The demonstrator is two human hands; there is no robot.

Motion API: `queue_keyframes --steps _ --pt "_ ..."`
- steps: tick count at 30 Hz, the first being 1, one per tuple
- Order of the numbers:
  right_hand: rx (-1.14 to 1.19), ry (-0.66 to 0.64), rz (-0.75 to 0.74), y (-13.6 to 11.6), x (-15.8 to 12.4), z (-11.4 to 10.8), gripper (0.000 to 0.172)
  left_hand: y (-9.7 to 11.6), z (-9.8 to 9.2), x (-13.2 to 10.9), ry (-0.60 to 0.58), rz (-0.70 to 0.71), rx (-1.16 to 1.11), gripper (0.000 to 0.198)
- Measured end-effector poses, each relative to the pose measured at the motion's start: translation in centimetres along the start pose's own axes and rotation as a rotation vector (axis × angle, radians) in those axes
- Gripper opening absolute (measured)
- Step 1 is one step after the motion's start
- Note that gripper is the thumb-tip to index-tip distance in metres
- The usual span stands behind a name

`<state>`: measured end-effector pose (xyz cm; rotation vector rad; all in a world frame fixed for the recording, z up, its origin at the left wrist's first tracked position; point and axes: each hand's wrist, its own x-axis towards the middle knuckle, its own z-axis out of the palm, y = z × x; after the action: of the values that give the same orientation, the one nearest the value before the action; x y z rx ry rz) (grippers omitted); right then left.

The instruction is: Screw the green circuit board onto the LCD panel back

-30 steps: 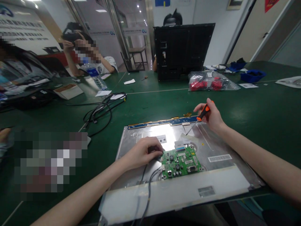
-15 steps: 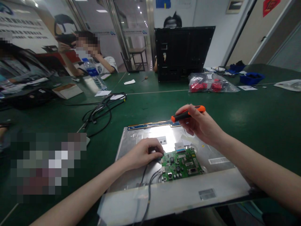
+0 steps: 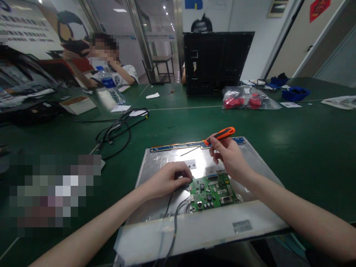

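Observation:
A green circuit board (image 3: 213, 190) lies on the silvery metal back of a display panel (image 3: 250, 196). At the board's upper left edge, my left hand (image 3: 169, 178) is closed with thumb and fingers together; what they pinch is hidden. Grey cables (image 3: 178, 211) run from the board's left side down over the panel's pale lower strip. Above the board, my right hand (image 3: 228, 155) grips a screwdriver (image 3: 221, 134) by its orange and black handle. The thin shaft points left and slightly down, over the panel. A blue strip board (image 3: 167, 148) runs along the panel's far edge.
Coiled black cables (image 3: 119, 129) lie to the left on the green table (image 3: 178, 126). Farther back stand a water bottle (image 3: 111, 85), a black monitor (image 3: 218, 63) and a clear bag of red parts (image 3: 249, 100). A blue tray (image 3: 295, 94) is at the right; a person (image 3: 125, 74) sits across.
My right hand has moved left and a little down with the screwdriver, whose shaft now points more downward over the panel. My left hand stays at the board's edge.

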<state>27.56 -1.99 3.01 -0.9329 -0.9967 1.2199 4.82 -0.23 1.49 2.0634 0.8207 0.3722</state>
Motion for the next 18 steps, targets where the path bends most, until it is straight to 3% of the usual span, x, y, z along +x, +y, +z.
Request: queue_keyframes --steps 4,12,18 --pt "-0.052 -0.061 -0.092 0.0 -0.4 0.0 0.050 0.0 0.1 -0.1 0.007 -0.003 0.002 0.008" --pt "-0.163 -0.091 -0.179 -0.4 -1.5 0.3 0.074 0.2 0.1 -0.3 0.017 0.003 0.009 0.006" --pt "-0.281 -0.161 -0.306 0.7 -1.8 0.3 0.081 0.5 0.0 -0.2 0.020 0.041 0.015 0.008"
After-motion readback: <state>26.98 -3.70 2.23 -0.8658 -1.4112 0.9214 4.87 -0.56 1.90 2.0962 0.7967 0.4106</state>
